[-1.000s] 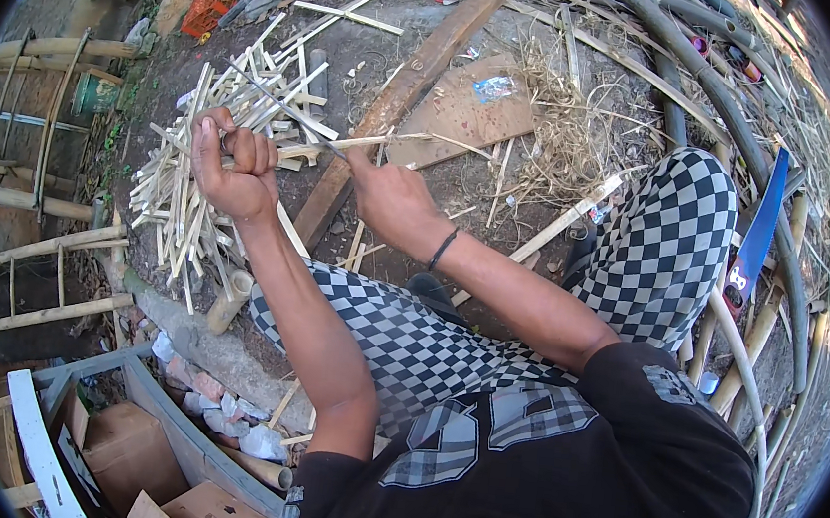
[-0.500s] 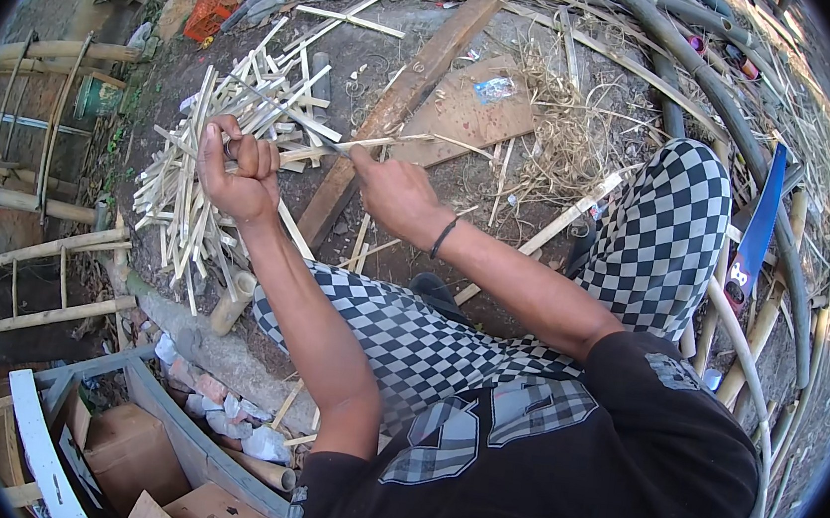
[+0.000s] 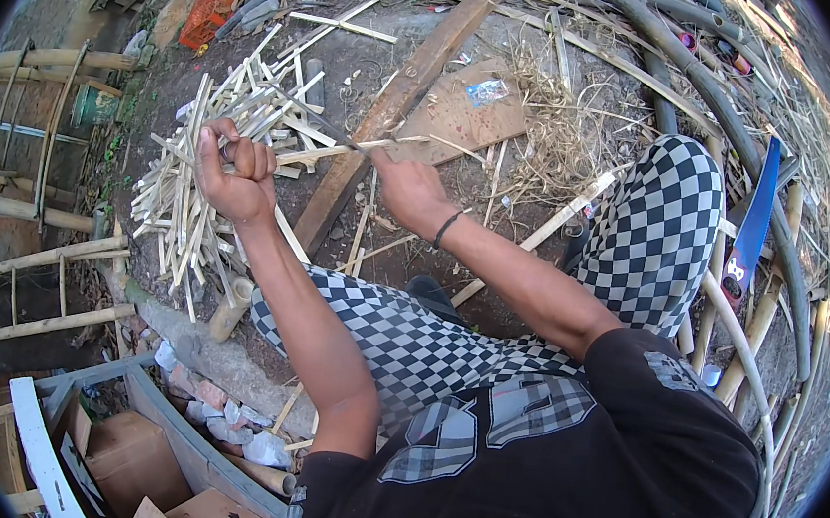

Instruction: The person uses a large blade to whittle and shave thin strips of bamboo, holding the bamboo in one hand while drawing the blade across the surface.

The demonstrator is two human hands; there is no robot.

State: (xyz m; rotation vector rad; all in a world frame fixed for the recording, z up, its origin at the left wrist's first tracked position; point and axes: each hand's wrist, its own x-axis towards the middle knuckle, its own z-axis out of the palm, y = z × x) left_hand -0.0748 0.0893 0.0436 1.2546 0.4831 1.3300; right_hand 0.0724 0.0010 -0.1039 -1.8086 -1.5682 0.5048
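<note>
My left hand (image 3: 238, 177) is closed in a fist around a pale bamboo strip (image 3: 311, 155), which runs across toward my right hand. My right hand (image 3: 414, 191), wearing a dark wristband, is closed on a knife; the handle is hidden in my fingers. The thin grey knife blade (image 3: 320, 120) points up and left, and near my right fist it meets the strip. Under the strip a long brown wooden plank (image 3: 389, 109) lies slanting over the ground. Beside and behind my left hand spreads a pile of cut bamboo strips (image 3: 179, 216).
A flat brown board (image 3: 468, 119) and a heap of curled shavings (image 3: 573, 124) lie beyond my right hand. At the right, a blue-bladed handsaw (image 3: 757, 217) leans near long bamboo poles (image 3: 728, 119). An orange crate (image 3: 211, 10) stands far left; cardboard boxes (image 3: 131, 461) sit lower left.
My right hand and the knife have slid a little to the right along the strip, away from my left hand. The left hand stays almost still, closed on the strip.
</note>
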